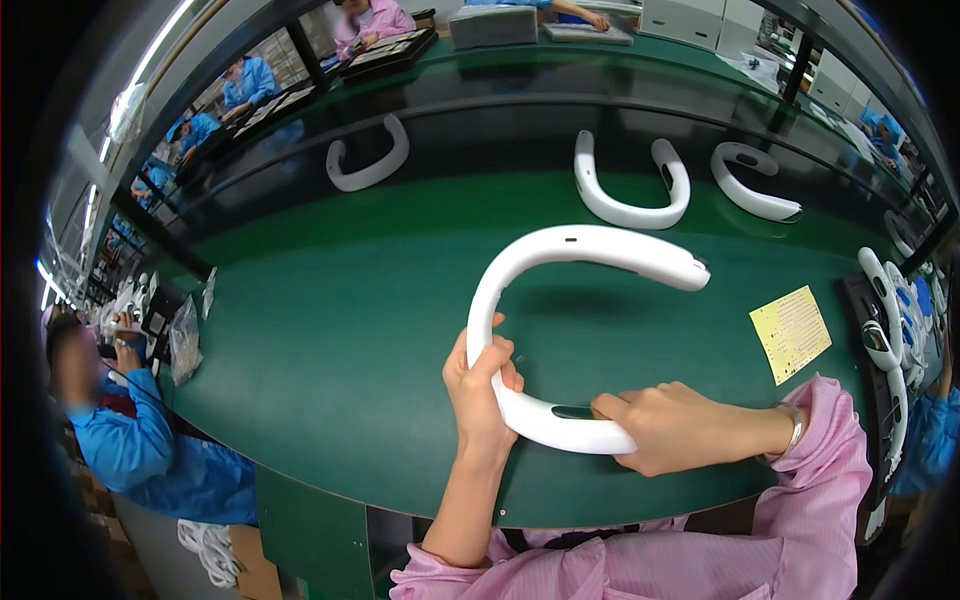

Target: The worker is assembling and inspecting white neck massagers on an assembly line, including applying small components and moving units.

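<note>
A white C-shaped neckband device (600,243) is held above the green tabletop, its open side toward the right. My left hand (482,390) is wrapped round the band's left curve, with the thumb across its front. My right hand (668,425) grips the near end, beside a dark oval inset on the band; the fingers underneath are partly hidden. The far end, with a small dark detail at its tip, juts out free. A small dark slot shows on the upper curve.
More white neckbands stand along the far side: one at left (370,165), one in the middle (632,212), one at right (752,185). A yellow printed sheet (790,333) lies right of my hands. A dark tray (868,400) with white parts is at the right edge. Co-workers sit around.
</note>
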Motion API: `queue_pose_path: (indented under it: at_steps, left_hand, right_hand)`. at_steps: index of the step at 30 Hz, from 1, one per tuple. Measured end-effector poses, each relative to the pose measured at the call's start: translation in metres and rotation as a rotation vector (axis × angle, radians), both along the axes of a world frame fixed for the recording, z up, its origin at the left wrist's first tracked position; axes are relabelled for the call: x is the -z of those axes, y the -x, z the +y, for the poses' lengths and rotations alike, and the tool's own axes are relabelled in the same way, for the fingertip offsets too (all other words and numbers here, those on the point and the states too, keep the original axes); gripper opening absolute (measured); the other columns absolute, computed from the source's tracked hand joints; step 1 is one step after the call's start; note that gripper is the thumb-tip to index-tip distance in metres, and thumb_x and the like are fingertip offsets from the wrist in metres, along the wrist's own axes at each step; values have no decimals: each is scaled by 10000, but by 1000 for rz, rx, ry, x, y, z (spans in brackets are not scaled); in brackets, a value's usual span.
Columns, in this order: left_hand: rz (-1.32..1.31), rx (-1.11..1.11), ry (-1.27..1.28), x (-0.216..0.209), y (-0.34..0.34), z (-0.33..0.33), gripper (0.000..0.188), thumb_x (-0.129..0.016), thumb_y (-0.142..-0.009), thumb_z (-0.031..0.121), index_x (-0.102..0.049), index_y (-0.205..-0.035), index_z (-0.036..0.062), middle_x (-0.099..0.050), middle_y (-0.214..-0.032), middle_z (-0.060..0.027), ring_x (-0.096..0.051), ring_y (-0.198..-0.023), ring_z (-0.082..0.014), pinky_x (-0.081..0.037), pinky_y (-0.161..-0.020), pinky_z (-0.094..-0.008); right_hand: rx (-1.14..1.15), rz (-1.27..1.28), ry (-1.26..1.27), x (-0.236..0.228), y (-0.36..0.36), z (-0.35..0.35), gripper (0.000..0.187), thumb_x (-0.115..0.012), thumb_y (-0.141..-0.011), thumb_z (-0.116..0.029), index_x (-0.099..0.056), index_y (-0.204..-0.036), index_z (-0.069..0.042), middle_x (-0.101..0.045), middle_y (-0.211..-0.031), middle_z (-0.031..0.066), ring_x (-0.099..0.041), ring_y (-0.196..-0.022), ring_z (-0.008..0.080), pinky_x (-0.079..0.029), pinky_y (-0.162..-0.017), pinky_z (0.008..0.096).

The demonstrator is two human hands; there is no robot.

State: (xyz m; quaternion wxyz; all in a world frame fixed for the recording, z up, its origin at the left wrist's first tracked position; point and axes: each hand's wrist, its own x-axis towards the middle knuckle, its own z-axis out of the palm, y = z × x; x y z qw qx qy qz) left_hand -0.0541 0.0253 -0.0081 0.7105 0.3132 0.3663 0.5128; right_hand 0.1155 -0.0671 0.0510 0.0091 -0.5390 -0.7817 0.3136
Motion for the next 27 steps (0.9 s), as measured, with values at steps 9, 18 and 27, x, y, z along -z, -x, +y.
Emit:
queue_pose_path:
  at_steps: [9, 18, 27]
  left_hand:
    - [34, -71, 6, 6, 11, 8, 350, -535, -735, 43, -513, -1074, -44, -492, -741, -31, -447, -513, -77, -376, -467, -223]
    - [23, -70, -204, 5, 11, 10, 497, -450, -899, 203, -346, -1323, -35, -350, -1363, -129, -333, -1253, -241, -265, -1042, -392]
    - [28, 101, -108, 3, 10, 8, 265, -464, -900, 227, -571, -1002, 7, -564, -1080, -112, -534, -937, -180, -433, -831, -311]
  right_hand:
    - [-32, -72, -107, 13, 16, 9, 314, -625, -671, -73, -503, -937, 39, -607, -746, 220, -618, -624, 379, -513, -578, 440]
    - [117, 194, -438, 34, -37, 156, 303, -619, -725, -177, -561, -983, -29, -631, -824, 187, -616, -799, 354, -486, -715, 424]
    - [597, -302, -1099, 98, -179, 158, 547, -735, -679, -299, -529, -1104, -23, -538, -1082, 172, -505, -1034, 320, -336, -952, 417]
